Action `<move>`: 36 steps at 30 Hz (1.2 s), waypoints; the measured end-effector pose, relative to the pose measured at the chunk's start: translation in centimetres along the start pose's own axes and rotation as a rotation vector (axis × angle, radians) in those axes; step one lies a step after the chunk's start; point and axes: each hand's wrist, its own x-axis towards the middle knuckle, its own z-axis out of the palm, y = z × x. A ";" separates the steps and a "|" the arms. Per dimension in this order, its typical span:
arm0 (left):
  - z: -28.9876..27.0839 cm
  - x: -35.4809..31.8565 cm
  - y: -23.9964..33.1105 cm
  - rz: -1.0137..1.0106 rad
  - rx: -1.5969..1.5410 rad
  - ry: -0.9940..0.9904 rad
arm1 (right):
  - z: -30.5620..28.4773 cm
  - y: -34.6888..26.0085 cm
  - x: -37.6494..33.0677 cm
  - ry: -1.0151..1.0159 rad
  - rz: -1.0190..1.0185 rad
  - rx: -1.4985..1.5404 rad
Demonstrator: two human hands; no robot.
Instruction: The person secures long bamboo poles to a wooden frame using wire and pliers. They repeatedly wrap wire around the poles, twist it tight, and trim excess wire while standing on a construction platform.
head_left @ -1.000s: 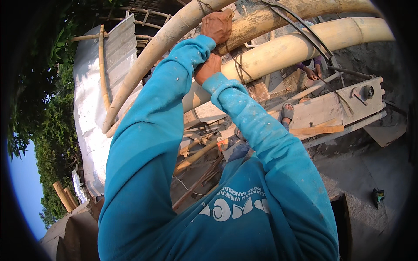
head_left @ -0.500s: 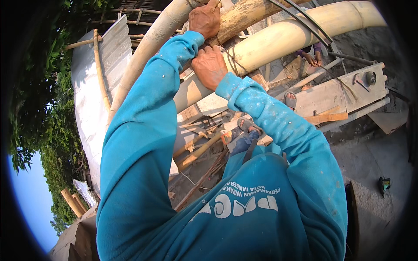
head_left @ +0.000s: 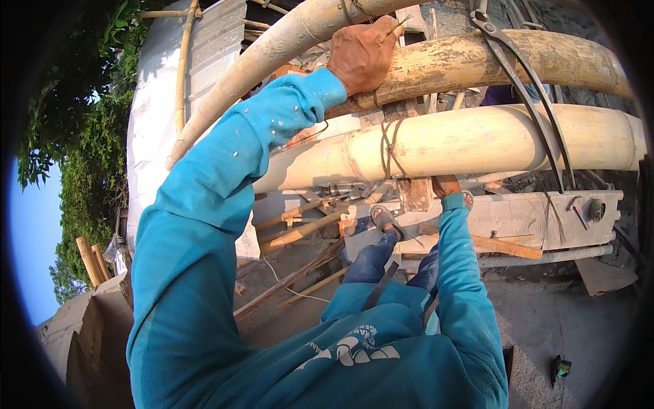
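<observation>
The left hand (head_left: 364, 53) rests on top of the upper bamboo pole (head_left: 477, 65), with its fingers (head_left: 390, 31) pressed together and curled over the pole's far side, next to a thin twisted wire end (head_left: 403, 22) that sticks up beside them. Whether the fingers pinch that wire cannot be told.

The right hand (head_left: 446, 185) reaches up under the lower bamboo pole (head_left: 470, 143). Only its heel and wrist show below the pole; the fingers are hidden behind it, so their state cannot be told.

A wire binding (head_left: 390, 146) wraps the lower bamboo pole just left of the right hand and runs up to the upper pole below the left hand. A short wooden upright (head_left: 414, 194) stands behind the binding, touching the lower pole's underside.

A third, curved bamboo pole (head_left: 272, 58) slants from upper centre down to the left, passing behind the left forearm. A pair of long-handled pincers (head_left: 528, 95) hangs over both horizontal poles, to the right of the hands.

Below, a sandalled foot (head_left: 385, 221) stands on a pale concrete beam (head_left: 545, 218) among scattered timber offcuts (head_left: 306, 228).
</observation>
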 end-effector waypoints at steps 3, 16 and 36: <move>0.5 0.3 -0.7 0.169 0.064 0.057 | 4.8 0.4 4.8 -0.148 0.035 -0.100; -0.4 0.5 0.9 -0.046 -0.003 -0.001 | 26.3 -0.6 9.1 -0.483 -0.266 -0.430; -1.0 0.3 0.3 -0.022 -0.035 -0.075 | 24.8 -5.4 7.7 -0.371 -0.482 -0.580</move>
